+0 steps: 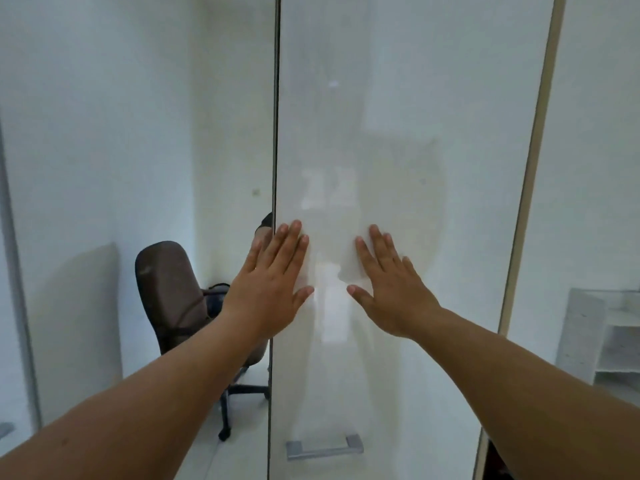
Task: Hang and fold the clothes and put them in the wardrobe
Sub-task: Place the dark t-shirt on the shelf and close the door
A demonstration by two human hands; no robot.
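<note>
Pressing flat against a tall white wardrobe door (398,133), both hands are seen from above, fingers straight and lightly spread, palms on the panel and nothing gripped. The left hand (273,282) lies at the door's left edge, its fingertips just beside a dark vertical gap (276,116); the right hand (391,289) rests nearer the panel's middle, the two thumbs close but apart. The door's long axis runs upright, straight ahead of both hands, and the left hand is judged the nearer to the free edge — the edge on which any swing would turn. The surface is glossy and smooth, faintly mirroring pale shapes. A small brushed-metal handle (324,446) is set low on the door, well below the hands. No clothes are visible. Left of the door, a brown padded office chair (166,289) on castors stands on a pale floor; at far right, a white shelf unit (588,334) is partly seen.
</note>
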